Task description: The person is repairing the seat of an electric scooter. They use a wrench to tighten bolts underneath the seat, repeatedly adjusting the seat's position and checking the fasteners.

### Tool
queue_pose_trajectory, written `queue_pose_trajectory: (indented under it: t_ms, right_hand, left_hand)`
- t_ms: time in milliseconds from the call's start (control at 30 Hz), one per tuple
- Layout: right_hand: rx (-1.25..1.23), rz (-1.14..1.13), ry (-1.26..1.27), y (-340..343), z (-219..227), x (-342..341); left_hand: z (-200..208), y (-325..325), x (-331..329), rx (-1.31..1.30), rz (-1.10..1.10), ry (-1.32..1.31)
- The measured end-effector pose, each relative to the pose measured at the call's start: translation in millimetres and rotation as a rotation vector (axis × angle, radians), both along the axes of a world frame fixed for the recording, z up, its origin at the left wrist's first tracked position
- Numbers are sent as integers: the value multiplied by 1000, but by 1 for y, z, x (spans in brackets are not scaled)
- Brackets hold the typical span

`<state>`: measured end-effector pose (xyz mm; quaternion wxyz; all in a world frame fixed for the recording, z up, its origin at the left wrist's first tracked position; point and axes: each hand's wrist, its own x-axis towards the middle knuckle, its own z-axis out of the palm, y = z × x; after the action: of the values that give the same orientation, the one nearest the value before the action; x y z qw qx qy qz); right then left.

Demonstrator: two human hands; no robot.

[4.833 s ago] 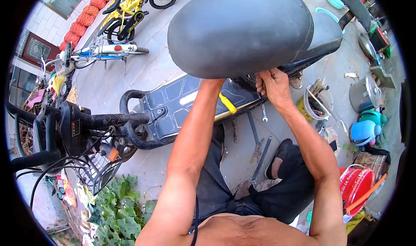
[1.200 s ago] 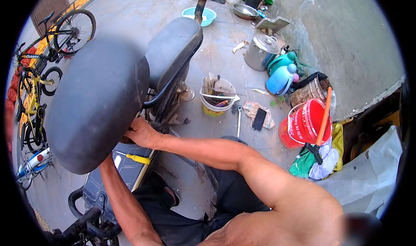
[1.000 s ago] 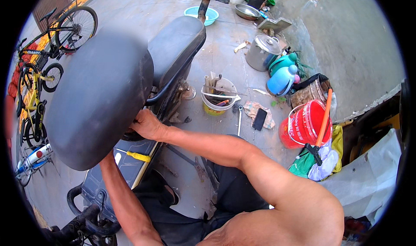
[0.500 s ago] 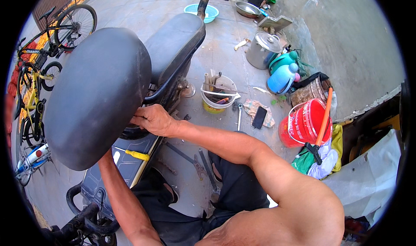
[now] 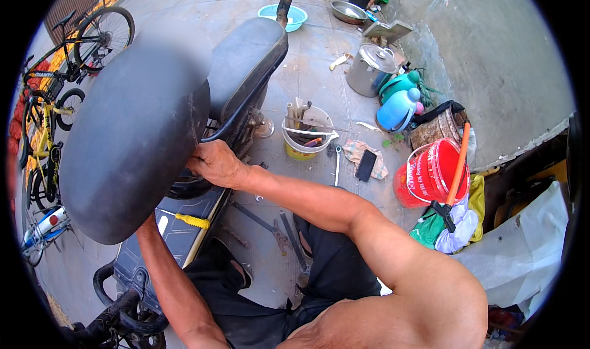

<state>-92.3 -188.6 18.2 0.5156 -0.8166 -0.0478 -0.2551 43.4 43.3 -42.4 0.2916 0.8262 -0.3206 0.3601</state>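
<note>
A large black scooter seat point(image 5: 132, 140) stands raised in front of me at the left. My right hand point(image 5: 216, 164) is at its right underside, fingers curled and pressed together. Their tips go in under the seat, so what they hold cannot be made out. My left forearm point(image 5: 166, 269) reaches up behind the seat's lower edge, which hides that hand and its fingers. Below the seat, a yellow-handled tool, seemingly a screwdriver point(image 5: 192, 220), lies on the scooter's dark footboard point(image 5: 142, 260). The longer rear seat point(image 5: 249, 57) is beyond.
Pliers point(image 5: 281, 238) and a wrench point(image 5: 337, 164) lie on the ground. A white bucket of tools point(image 5: 301, 146) stands ahead, near a phone point(image 5: 365, 166) on a cloth. To the right are a red bucket point(image 5: 421, 177), an orange-handled tool point(image 5: 460, 164) and a lidded pot point(image 5: 369, 72). Bicycles point(image 5: 46, 121) stand left.
The view has shifted slightly. The raised seat has tilted a little, and my right hand stays at its underside with a small shift of the fingers.
</note>
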Motion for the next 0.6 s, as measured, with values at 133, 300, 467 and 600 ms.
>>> queue_pose_trajectory:
  t_ms: [133,300,467,600]
  right_hand:
    - [-83,19,-1,-4,6,-1]
    - [-160,-4,-45,-13,6,3]
    - [-241,16,-5,-23,14,5]
    - [-241,27,-12,-26,15,2]
  left_hand:
    - [1,3,2,1,3,-6]
    - [-1,2,2,1,9,-12]
    - [1,2,3,0,12,-15]
    - [-1,1,5,-6,6,-12]
